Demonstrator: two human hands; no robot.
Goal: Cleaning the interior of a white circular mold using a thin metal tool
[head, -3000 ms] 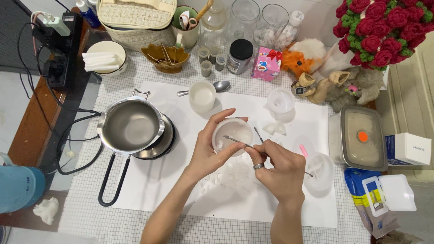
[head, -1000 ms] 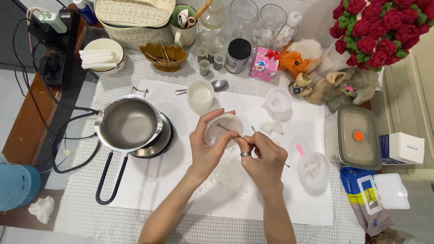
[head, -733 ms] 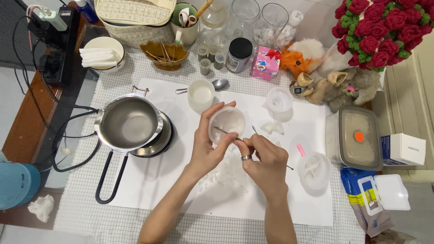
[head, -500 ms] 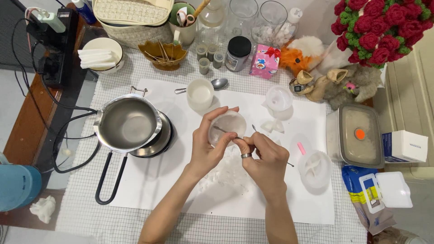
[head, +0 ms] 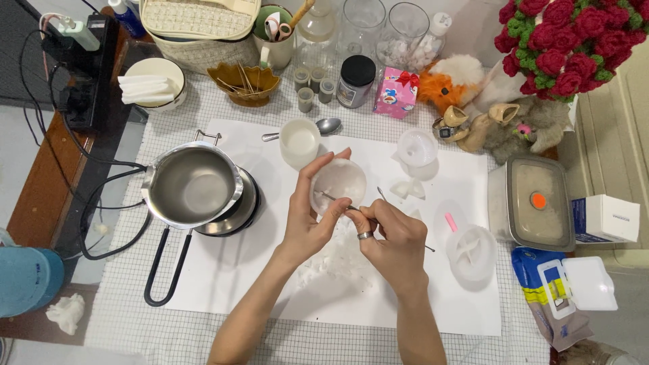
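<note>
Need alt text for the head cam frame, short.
Seen from above, a left hand tilts a small translucent cup while the right hand scrapes inside it with a thin metal tool, white flakes piled on the white paper below. A steel pot sits to the left on a cluttered table.

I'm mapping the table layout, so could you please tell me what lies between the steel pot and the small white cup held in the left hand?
In the head view, only bare white paper lies there.
</note>
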